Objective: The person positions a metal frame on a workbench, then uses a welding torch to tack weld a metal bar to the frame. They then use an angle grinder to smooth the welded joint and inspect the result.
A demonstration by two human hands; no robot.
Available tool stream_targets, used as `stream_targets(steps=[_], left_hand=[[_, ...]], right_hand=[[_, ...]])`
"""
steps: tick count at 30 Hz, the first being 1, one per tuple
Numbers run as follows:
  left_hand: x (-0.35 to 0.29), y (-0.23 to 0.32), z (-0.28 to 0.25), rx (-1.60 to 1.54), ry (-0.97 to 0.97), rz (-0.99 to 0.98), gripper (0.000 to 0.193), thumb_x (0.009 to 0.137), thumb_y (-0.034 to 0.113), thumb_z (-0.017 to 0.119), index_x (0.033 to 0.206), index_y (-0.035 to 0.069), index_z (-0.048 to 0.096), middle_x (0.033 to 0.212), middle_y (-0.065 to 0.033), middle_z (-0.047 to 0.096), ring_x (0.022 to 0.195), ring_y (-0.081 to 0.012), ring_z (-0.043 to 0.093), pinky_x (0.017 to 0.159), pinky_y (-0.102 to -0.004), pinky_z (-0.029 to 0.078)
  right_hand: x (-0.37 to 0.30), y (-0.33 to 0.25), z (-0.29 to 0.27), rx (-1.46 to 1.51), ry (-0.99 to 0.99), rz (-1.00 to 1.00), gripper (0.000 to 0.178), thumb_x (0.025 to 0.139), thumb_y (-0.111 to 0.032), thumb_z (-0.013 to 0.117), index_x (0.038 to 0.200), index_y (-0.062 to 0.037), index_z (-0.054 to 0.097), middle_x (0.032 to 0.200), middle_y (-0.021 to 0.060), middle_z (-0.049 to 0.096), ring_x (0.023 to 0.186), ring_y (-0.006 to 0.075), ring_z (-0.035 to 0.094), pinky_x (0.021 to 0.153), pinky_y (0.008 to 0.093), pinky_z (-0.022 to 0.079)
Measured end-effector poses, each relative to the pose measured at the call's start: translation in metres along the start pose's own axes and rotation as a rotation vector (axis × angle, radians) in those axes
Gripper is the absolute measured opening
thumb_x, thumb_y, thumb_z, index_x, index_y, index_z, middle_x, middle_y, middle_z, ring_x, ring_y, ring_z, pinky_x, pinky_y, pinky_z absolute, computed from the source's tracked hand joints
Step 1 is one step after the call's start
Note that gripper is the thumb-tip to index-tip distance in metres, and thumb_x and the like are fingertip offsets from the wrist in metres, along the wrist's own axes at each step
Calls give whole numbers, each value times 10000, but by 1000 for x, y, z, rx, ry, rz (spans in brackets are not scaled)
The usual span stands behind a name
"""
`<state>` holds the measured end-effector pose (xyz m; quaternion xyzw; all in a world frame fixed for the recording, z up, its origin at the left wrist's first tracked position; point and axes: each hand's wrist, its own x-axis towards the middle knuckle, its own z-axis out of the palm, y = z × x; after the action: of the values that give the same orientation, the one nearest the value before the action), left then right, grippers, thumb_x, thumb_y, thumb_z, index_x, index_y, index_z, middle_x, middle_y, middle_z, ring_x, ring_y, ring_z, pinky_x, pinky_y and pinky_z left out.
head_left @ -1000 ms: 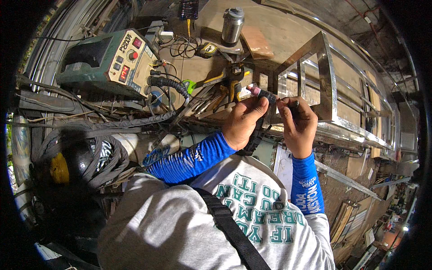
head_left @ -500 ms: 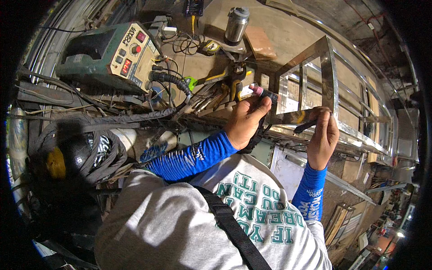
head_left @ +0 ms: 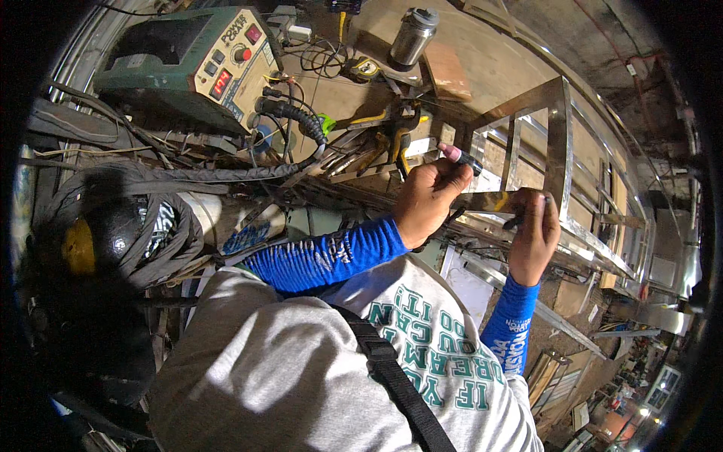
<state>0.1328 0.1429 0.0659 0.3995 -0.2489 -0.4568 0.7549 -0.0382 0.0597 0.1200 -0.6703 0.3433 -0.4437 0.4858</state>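
Observation:
A welding torch with a pink nozzle point(head_left: 452, 153) and a black head sits in my left hand point(head_left: 425, 203). The thumb lies along the torch, and the nozzle points up and away to the left. My right hand point(head_left: 535, 235) is closed in a pinch on a short black piece point(head_left: 514, 224), mostly hidden by the fingers. Both hands are beside the near end of a shiny metal frame point(head_left: 557, 128) made of square tubes. A flat bar with a yellow mark point(head_left: 493, 202) passes behind the hands.
A green welding machine point(head_left: 162, 75) stands at the far left, with thick cables running from it. Beyond my hands lie a clamp point(head_left: 403, 139), a tape measure point(head_left: 361, 70), a steel flask point(head_left: 413, 39) and a brown board point(head_left: 448, 71). A black welding helmet point(head_left: 113, 233) is at the left.
My hands have come closer together, and the black piece is now more hidden by my right fingers. The whole view has shifted slightly. The torch stays in my left hand.

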Motion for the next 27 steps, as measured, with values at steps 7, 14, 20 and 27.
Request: stream_targets(steps=[7,14,20,27], left_hand=[[3,-6,-9,-65,-93,-40,361,1080,322,663,1240,4,727,980,41,677,925,-54,553,850,-248,432],[-1,-1,-4,-25,-56,7,277,1068,279,685,1106,9,735,979,20,706,891,-58,560,816,-261,457],[2,-10,-15,-67,-63,-30,305,1081,278,661,1217,15,731,1104,-11,733,1024,-72,608,948,-257,464],[0,3,-15,-424,-2,-67,133,1063,218,680,1158,124,685,1196,-22,734,1064,-118,652,987,-292,505]], right_hand=[[-1,-2,35,-64,-151,45,115,1029,-35,702,1112,44,689,1000,17,701,903,67,600,806,218,475],[3,-1,42,-101,-203,1,76,1019,-32,714,1053,35,703,948,8,700,867,61,590,785,215,469],[6,-11,25,-55,-221,206,312,1120,-254,589,1123,28,721,987,24,702,857,84,594,768,230,479],[-4,-16,-2,339,-55,-154,360,1161,-282,478,1196,26,662,1124,109,691,946,140,618,814,286,511]])
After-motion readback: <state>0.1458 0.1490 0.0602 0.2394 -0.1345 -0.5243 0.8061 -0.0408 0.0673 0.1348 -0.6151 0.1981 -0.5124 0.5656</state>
